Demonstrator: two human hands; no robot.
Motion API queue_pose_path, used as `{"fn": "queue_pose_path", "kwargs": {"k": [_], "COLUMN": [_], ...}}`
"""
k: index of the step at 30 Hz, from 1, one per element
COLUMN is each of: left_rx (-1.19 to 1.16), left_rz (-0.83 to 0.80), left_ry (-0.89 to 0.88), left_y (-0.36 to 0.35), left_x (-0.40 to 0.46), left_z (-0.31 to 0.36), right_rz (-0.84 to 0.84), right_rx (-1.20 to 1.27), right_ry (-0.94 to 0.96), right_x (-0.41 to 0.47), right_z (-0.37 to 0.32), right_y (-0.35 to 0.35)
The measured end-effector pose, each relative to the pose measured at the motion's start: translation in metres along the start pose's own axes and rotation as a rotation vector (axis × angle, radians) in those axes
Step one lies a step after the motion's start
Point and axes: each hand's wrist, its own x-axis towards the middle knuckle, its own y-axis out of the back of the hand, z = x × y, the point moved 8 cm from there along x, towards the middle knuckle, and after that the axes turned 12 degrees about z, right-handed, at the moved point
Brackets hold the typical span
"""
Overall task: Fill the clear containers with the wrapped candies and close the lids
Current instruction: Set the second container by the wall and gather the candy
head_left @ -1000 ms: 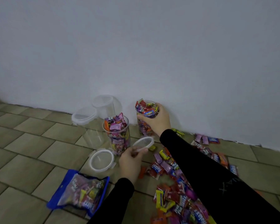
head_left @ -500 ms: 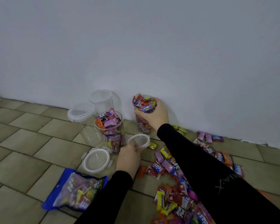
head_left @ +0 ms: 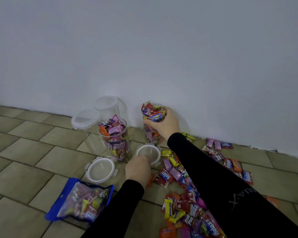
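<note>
On the tiled floor (head_left: 33,152) by the wall, the step in hand looks like lidding: the right hand (head_left: 163,125) is wrapped round the heaped right container (head_left: 153,124) near the wall, while the left hand (head_left: 138,169) pinches the near rim of a loose lid (head_left: 149,152) just in front of it. Next, I judge, that lid must be carried over the mouth, where candies (head_left: 151,109) piled above the rim may block seating. The left fingers are hidden behind the hand, and the lid's clips are blurred.

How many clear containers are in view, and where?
4: two empty lidded ones near the wall, one full in the middle, one full gripped by the right hand. None seems hidden.
</note>
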Motion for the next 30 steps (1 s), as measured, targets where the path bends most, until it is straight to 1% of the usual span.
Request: {"fn": "queue_pose_path", "kwargs": {"k": [2,6,8,10,12,15,18,22,25,28,30], "left_rx": [0.04,0.057,0.031,-0.043,-0.171,-0.362,-0.501,-0.67,-0.801,-0.878,-0.918], "left_rz": [-0.002,-0.058,-0.064,-0.034,0.05,0.221,0.385,0.512,0.577,0.589,0.529], "left_ry": [-0.007,-0.029,-0.038,-0.031,0.011,0.104,0.148,0.201,0.301,0.438,0.502], "left_y": [0.003,0.007,0.015,0.031,0.052,0.086,0.124,0.16,0.165,0.147,0.129], "left_x": [0.0,0.002,0.003,0.003,0.004,0.001,-0.006,-0.011,-0.015,-0.013,-0.009], "left_z": [-0.001,0.004,0.004,0.002,-0.004,-0.017,-0.032,-0.061,-0.098,-0.137,-0.157], "right_rz": [0.007,-0.014,-0.036,-0.023,0.03,0.087,0.097,-0.017,-0.166,-0.253,-0.284], "right_rx": [-0.005,-0.03,-0.048,-0.071,-0.112,-0.174,-0.213,-0.231,-0.297,-0.353,-0.421], "right_ry": [-0.017,-0.051,-0.064,-0.056,0.044,0.298,0.488,0.582,0.582,0.566,0.581], "right_x": [-0.002,-0.003,-0.006,-0.012,-0.018,-0.036,-0.055,-0.076,-0.09,-0.093,-0.093], "right_z": [0.002,0.003,0.001,-0.005,-0.02,-0.055,-0.09,-0.121,-0.131,-0.135,-0.137], "right_y": [0.002,0.001,0.003,0.009,0.015,0.013,0.001,-0.027,-0.054,-0.078,-0.093]}}
